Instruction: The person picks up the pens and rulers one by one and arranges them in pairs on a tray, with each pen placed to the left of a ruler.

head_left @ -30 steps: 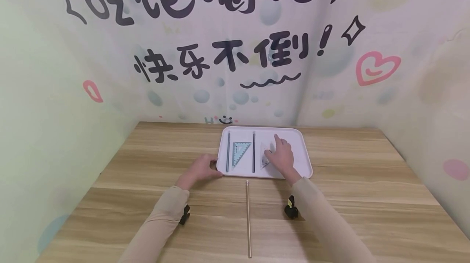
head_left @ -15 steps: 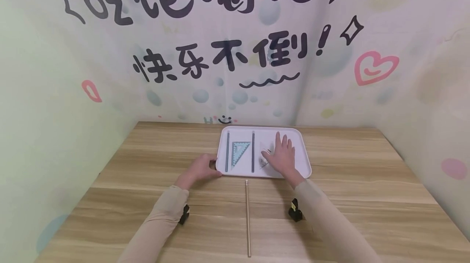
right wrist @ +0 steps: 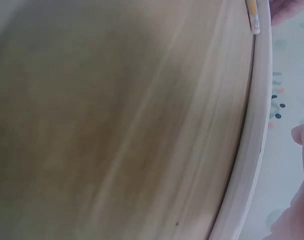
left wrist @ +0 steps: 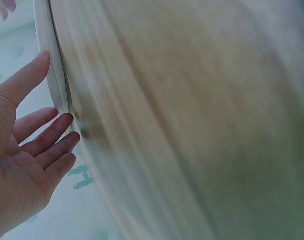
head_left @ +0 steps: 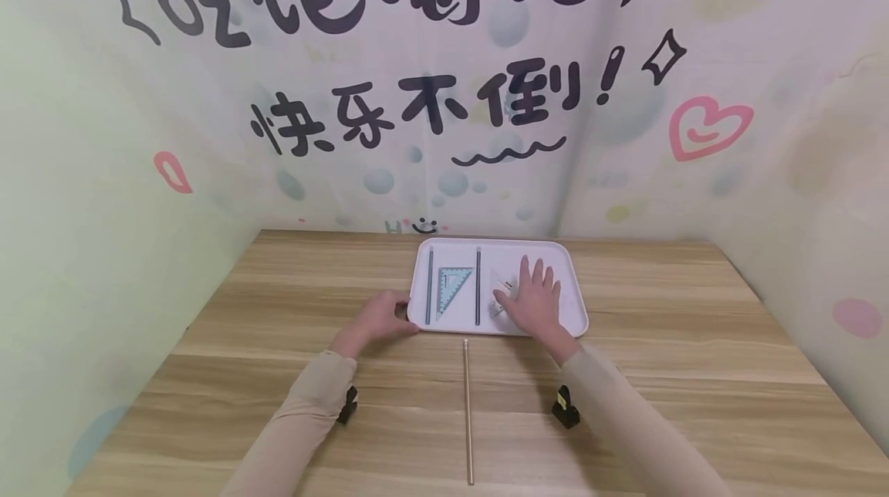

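Note:
A white tray (head_left: 572,304) lies near the wall. My left hand (head_left: 378,318) is at its front left corner, thumb at the rim; in the left wrist view its fingers (left wrist: 54,132) look relaxed against the tray's edge. My right hand (head_left: 538,302) is spread over the tray's right half, its thumb over a clear set square (head_left: 498,307) that the hand partly hides. In the tray also lie a light-blue set square (head_left: 450,289), a grey-blue pencil (head_left: 429,285) and a dark pencil (head_left: 478,286), both upright in the head view.
A gold-coloured pencil (head_left: 468,412) lies on the wooden table (head_left: 292,281) in front of the tray, between the forearms. Black wrist devices (head_left: 566,407) show below both sleeves. A printed wall cloth (head_left: 333,196) rises behind the tray.
My right hand's fingers have spread, and the hand has shifted slightly over the tray. The clear set square's visible part looks turned a little. The left hand stays at the tray's corner.

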A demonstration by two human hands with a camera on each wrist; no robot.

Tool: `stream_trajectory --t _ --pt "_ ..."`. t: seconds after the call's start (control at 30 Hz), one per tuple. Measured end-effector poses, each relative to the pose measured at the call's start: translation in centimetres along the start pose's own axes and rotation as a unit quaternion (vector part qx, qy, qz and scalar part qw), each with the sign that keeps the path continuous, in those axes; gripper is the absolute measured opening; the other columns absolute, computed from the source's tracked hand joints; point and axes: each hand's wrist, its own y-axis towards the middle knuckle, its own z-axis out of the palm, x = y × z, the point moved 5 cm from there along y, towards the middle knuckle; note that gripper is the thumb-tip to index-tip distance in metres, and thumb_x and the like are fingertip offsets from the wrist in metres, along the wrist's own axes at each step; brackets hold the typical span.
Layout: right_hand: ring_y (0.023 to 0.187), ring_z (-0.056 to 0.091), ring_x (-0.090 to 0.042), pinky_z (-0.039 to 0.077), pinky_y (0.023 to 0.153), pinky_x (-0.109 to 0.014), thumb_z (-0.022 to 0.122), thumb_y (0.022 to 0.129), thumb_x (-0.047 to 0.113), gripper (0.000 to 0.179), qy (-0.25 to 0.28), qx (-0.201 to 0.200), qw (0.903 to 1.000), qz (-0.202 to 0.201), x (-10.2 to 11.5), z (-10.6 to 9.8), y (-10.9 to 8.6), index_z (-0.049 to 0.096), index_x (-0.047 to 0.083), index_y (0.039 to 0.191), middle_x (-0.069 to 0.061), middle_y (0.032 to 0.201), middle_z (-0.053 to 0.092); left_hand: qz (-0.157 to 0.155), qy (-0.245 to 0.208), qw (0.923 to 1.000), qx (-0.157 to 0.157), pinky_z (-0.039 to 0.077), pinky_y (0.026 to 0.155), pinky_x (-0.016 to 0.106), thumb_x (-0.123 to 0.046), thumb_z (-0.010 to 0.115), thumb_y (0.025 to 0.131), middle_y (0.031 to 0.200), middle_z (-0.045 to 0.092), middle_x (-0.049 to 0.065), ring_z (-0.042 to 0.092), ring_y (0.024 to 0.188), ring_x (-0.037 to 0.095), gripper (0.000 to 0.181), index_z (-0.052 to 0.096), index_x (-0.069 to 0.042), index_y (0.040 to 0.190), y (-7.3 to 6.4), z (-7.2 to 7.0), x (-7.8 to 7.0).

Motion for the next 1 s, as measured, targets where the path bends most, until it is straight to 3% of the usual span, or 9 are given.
stream_trajectory --t 0.33,0.6,1.0 --pt "0.13 0.012 -0.048 0.011 0.101 -0.06 0.047 0.085 0.054 0.084 -0.022 0.0 0.9992 -0.034 1.4 -0.2 -1.8 0.019 -0.001 0.142 -0.031 0.143 0.015 0.002 -0.001 1.0 0.006 0.041 0.08 0.034 -0.019 0.077 0.071 0.1 0.062 0.003 0.047 0.083 0.017 0.036 0.065 -0.009 0.103 0.0 0.1 0.0" --pt "0.131 0.009 -0.047 0.009 0.101 -0.06 0.048 0.085 0.054 0.085 -0.014 0.021 0.9986 -0.046 2.2 0.1 -2.9 0.017 -0.001 0.142 -0.03 0.145 0.012 0.004 0.002 1.0 0.002 0.04 0.085 0.036 -0.019 0.078 0.069 0.1 0.062 0.003 0.048 0.085 0.016 0.036 0.065 -0.008 0.101 0.0 0.1 0.0" --pt "0.131 0.014 -0.047 0.01 0.102 -0.058 0.052 0.083 0.053 0.087 0.006 0.042 0.9968 -0.068 3.8 -0.1 -5.1 0.018 -0.003 0.141 -0.029 0.144 0.016 0.01 0.006 0.9999 0.003 0.038 0.071 0.03 -0.02 0.078 0.07 0.092 0.061 0.001 0.046 0.078 0.016 0.035 0.065 -0.009 0.101 0.1 0.1 0.1"
